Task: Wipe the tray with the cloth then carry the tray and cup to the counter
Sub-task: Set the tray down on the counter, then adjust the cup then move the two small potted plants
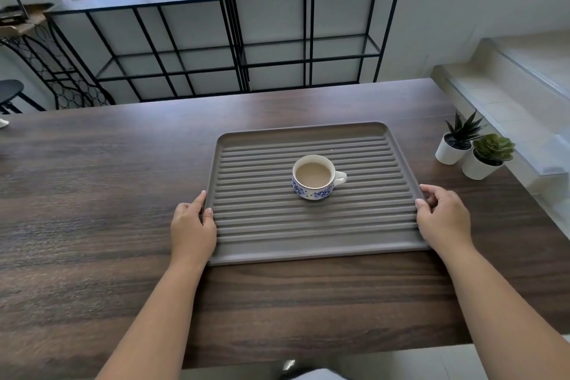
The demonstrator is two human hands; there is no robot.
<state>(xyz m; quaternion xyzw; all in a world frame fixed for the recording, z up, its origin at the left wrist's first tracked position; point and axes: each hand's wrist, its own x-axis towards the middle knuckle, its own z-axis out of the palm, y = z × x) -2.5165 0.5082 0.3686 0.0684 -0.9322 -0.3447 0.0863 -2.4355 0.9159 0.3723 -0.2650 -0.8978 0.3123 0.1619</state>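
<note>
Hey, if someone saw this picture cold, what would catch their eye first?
Probably the blue-and-white cup of milky drink, standing near the middle of the grey ribbed tray on the dark wooden table. Next, the left hand and right hand gripping the tray's side edges. Two small potted plants stand at the table's right edge.

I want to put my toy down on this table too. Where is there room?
The biggest bare patch is the table to the left of the tray and the left hand. There is also a bare strip in front of the tray, between the arms. The right side is crowded: two potted plants stand beyond the right hand.
</note>
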